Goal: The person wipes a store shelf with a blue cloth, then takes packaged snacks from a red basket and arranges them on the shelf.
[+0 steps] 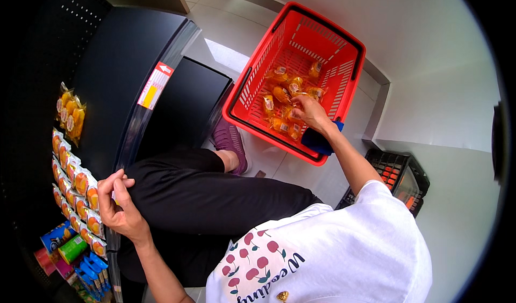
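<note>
A red plastic shopping basket [258, 65] stands on the floor with several small clear-wrapped orange-yellow snacks [281, 94] loose in its bottom. My right hand [309, 111] reaches down into it, fingers at the wrapped snacks; whether it grips one cannot be told. A dark blue cloth item [318, 141] lies at the basket rim beside my right wrist. My left hand [121, 206] is raised by the shelf's front edge with fingers curled and nothing visible in it. Beyond it, similar wrapped snacks [71, 113] and rows of white-and-orange packets [80, 182] stand on the black shelf [117, 49].
A price label [155, 85] is on the shelf edge. Cans [72, 248] and blue packets [92, 272] sit at the lower left. A black crate [417, 162] with orange items stands by the wall at right. My purple shoe [230, 142] is beside the basket.
</note>
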Motion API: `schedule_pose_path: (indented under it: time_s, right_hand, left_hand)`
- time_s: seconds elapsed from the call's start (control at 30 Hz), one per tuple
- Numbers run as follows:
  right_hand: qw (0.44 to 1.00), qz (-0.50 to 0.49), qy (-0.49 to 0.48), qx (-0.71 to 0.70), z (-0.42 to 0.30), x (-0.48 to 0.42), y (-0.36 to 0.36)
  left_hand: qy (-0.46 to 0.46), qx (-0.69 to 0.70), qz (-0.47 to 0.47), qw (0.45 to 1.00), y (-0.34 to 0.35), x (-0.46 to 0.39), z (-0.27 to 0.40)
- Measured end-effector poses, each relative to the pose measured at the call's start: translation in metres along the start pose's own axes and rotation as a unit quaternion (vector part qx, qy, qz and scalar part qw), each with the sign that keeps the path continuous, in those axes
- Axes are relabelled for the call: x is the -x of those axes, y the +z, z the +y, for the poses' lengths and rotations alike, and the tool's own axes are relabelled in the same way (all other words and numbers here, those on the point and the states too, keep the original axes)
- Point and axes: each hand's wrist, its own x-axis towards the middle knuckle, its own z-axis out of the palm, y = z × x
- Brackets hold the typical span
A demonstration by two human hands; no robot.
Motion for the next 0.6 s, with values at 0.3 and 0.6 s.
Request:
schedule_pose_path:
  time_s: [0.3,0.6]
  right_hand:
    - [0.962,-0.105,0.054,0.245,0.062,-0.057,0.088]
    - [0.970,-0.051,-0.005,0.237,0.049,-0.060,0.062]
  left_hand:
    - [0.014,-0.002,0.013,1.000,0.004,-0.002,0.003]
    - [0.008,0.013,0.002,1.000,0.011,-0.007,0.004]
